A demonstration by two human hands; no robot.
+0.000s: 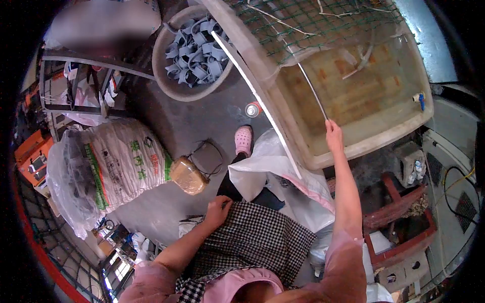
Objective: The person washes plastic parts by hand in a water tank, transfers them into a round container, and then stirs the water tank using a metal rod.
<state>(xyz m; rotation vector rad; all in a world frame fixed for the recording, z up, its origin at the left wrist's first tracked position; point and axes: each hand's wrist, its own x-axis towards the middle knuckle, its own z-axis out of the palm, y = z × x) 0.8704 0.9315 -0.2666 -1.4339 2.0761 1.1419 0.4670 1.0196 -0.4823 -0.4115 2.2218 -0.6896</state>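
My right hand [333, 135] is closed around the near end of a thin metal rod [314, 91]. That rod slants away over a large tub [364, 153] of murky water, its far part reaching the green netting [323, 25]. Against the edge of my black-and-white checked apron [262, 230], my left hand [217, 212] has its fingers curled in. Whether they pinch the cloth or something small is hidden. White plastic sacking [268, 156] lies between my legs and the tub.
A round basin [160, 76] of grey-blue strap-like pieces stands at the far left of the tub. A spray can [252, 110] is on the floor. Nearby are a full woven sack [126, 161], a tape-wrapped bundle [189, 175] and a white strip [257, 96] along the tub.
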